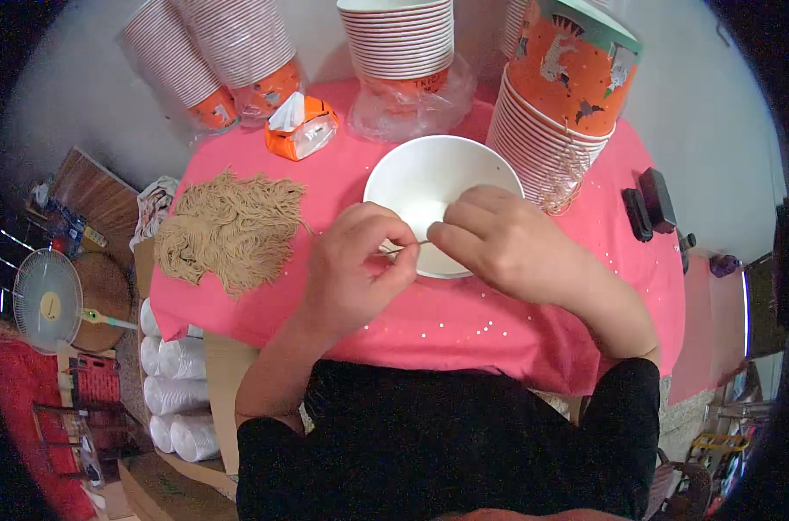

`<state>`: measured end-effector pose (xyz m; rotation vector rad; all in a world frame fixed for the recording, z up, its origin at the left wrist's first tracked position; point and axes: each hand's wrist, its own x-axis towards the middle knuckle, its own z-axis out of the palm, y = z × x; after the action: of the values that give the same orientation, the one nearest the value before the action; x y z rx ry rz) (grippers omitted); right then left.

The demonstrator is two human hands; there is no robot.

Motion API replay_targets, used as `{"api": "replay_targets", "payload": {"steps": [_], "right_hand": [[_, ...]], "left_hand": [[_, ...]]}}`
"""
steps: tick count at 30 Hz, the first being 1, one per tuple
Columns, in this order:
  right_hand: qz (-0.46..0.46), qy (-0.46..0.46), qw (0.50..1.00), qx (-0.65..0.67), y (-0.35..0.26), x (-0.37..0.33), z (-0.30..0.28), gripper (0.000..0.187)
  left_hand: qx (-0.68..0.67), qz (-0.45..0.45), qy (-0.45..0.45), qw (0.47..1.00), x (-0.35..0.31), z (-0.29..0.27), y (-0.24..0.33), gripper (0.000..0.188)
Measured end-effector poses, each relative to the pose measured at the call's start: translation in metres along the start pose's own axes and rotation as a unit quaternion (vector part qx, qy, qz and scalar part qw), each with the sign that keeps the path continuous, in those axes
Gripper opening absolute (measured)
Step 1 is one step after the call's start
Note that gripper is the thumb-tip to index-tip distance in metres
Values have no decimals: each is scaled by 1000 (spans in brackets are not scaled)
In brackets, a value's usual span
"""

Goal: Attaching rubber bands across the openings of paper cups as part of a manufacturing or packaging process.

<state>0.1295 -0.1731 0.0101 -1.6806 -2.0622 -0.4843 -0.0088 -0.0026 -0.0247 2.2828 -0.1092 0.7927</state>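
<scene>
Both hands meet at the near rim of a white-lined paper bucket, whose open mouth faces me. A thin cord runs between my fingertips. My left hand pinches one part of it between thumb and forefinger. On the other side my right hand is closed on the cord too, its fingers curled over the bucket's mouth. Whether the cord passes through the bucket's wall is hidden by my fingers. Left of my left hand lies a loose pile of tan cords, one strand trailing toward the bucket.
A pink cloth covers the table. Stacked paper buckets with cords hanging down stand at right; another stack and two bagged stacks are behind. Tissues, black objects and a fan also show.
</scene>
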Motion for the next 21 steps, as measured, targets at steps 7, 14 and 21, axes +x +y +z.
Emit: {"api": "replay_targets", "payload": {"steps": [7, 14, 21], "right_hand": [[-38, 122, 979, -160, 17, 13, -32, 30], [58, 191, 978, -66, 22, 14, -34, 21], [323, 90, 833, 440, 17, 13, -32, 9]], "left_hand": [[-27, -8, 26, 999, -13, -4, -21, 11], [-54, -19, 0, 998, -14, -6, -45, 13], [-108, -141, 163, 970, 21, -13, -54, 20]]}}
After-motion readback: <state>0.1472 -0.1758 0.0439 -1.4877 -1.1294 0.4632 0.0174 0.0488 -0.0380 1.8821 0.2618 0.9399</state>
